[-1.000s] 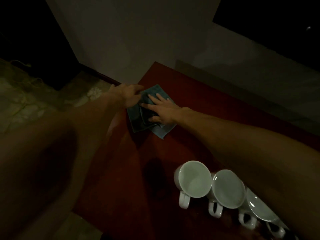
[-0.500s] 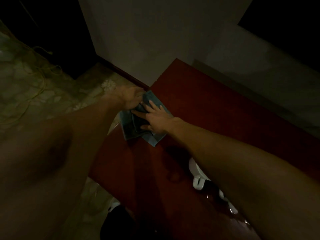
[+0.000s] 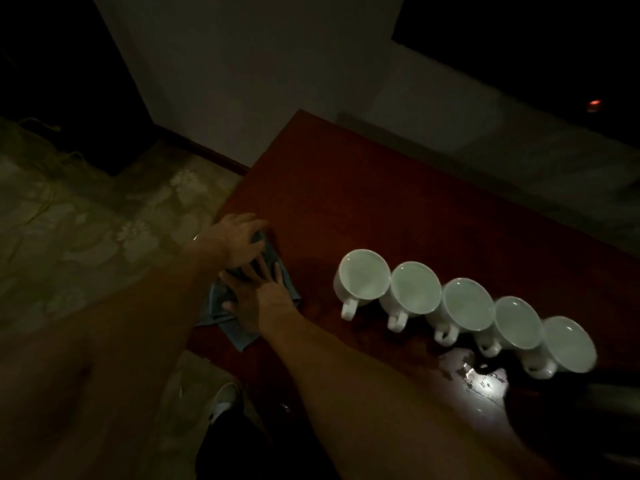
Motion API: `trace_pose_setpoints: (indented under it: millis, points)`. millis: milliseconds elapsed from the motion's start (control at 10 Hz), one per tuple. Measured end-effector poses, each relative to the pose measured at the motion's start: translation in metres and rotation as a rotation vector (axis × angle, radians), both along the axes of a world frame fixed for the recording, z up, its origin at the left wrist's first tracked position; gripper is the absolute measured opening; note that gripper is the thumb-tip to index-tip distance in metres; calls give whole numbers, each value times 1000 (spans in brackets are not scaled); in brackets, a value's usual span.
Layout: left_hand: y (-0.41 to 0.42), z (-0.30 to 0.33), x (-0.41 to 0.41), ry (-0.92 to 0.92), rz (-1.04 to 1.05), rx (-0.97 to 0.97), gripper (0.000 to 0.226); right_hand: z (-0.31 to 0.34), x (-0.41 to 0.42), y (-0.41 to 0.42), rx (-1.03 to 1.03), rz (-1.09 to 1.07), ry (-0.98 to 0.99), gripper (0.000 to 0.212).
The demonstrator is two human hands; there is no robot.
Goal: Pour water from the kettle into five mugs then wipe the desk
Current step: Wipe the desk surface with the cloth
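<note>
Five white ceramic mugs (image 3: 464, 304) are standing in a touching row across the dark red wooden desk (image 3: 381, 202), handles facing the person, each showing pale liquid inside; well to their left, a blue folded cloth (image 3: 239, 332) is lying at the desk's left edge; the left hand (image 3: 239, 242) is pressing on its far part with fingers curled over it, and the right hand (image 3: 261, 299) is lying flat on it, fingers spread wide; a wet, shining patch (image 3: 474, 374) is glinting just before the mugs; the kettle is not showing.
</note>
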State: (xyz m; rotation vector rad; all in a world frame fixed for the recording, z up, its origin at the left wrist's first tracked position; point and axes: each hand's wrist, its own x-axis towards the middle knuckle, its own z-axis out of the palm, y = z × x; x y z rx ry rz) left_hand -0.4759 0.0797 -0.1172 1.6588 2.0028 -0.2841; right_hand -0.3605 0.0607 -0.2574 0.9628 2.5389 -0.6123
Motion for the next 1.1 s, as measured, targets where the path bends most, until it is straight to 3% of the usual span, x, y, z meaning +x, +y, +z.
trace_pose_setpoints:
  millis: [100, 300, 600, 800, 1100]
  points:
    - [-22, 0, 27, 6, -72, 1, 58, -12, 19, -17, -20, -81, -2, 65]
    - [-49, -3, 58, 21, -71, 28, 62, 49, 80, -71, 109, -168, 159, 66]
    - [-89, 7, 115, 39, -125, -23, 68, 101, 155, -110, 29, -204, 168, 63]
    - [-129, -2, 164, -20, -94, -19, 70, 99, 204, -127, 27, -295, 160, 63]
    - [-138, -7, 241, -25, -310, 103, 78, 103, 301, -148, 99, -435, 126, 59]
